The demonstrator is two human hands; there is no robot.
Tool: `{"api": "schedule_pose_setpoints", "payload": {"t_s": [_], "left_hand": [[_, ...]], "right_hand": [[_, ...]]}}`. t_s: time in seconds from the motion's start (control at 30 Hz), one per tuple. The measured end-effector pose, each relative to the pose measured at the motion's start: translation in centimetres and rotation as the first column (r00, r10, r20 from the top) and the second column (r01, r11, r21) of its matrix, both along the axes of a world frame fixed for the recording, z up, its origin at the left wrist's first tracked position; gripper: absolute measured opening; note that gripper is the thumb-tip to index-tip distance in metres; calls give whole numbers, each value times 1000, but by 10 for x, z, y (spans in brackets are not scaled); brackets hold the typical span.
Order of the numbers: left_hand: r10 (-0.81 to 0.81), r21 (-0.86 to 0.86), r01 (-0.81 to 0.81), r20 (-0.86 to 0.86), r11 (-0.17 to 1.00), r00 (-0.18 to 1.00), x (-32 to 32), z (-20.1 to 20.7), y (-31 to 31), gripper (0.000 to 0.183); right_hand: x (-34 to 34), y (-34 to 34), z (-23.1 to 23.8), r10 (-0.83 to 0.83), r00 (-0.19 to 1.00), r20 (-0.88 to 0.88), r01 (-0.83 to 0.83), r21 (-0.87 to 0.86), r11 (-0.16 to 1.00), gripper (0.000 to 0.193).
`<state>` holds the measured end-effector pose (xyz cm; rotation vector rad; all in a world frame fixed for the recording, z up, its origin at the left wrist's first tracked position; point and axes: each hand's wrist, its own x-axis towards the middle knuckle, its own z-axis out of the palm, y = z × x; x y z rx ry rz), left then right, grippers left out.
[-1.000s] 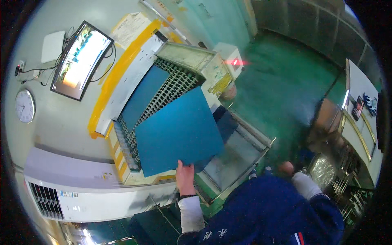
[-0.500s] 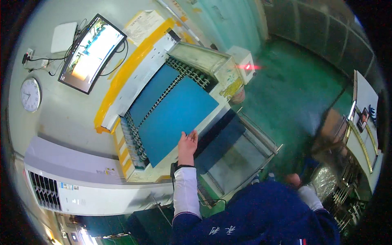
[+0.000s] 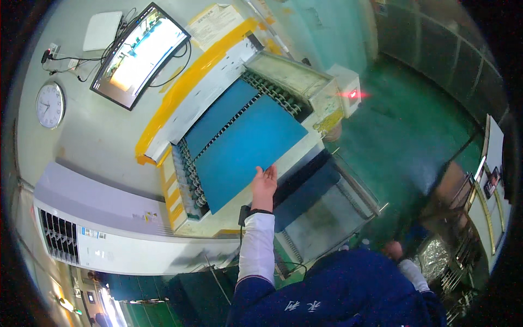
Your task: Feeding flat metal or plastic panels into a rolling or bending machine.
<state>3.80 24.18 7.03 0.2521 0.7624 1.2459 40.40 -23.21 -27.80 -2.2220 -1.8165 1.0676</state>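
Note:
A flat blue panel (image 3: 248,150) lies on the roller conveyor (image 3: 278,95) at the mouth of a machine. Farther in, beyond a row of rollers, lies a second blue panel (image 3: 218,114). My left hand (image 3: 265,184) is at the front edge of the nearer panel, palm up with fingers stretched out and apart. Whether the fingertips touch the panel or sit just below its edge, I cannot tell. Low by my right side is my right hand (image 3: 393,250), small and dim, its fingers not discernible.
In front of the machine stands a framed cart with a grey top (image 3: 321,212). A monitor (image 3: 140,54) and a clock (image 3: 50,105) hang on the wall, above a white air conditioner (image 3: 136,240). A red light shines on a box (image 3: 348,84). A phone (image 3: 493,182) rests on the right-hand table.
The whole view has shifted, so the machine and panels appear slightly higher and farther right. My left hand stays at the panel's front edge, with its fingers a little more spread.

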Motion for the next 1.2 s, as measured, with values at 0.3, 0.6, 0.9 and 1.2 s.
{"api": "schedule_pose_setpoints", "payload": {"t_s": [0.3,0.6,0.9,1.2], "left_hand": [[15,4,-16,42,1000,999,-4,-10,11,36],[-41,-14,40,-88,999,995,-13,-25,19,45],[-235,10,245,-246,970,940,3,-15,16,42],[301,121,745,-947,656,-111,3,-59,-50,22]], "right_hand": [[-1,-9,-34,-270,906,-327,311,78,947,17],[-10,-13,-31,-399,870,-291,398,-64,915,33],[-13,-6,-13,-329,944,-35,321,-142,936,26],[-25,-2,27,-533,833,-145,506,-187,842,35]]}}
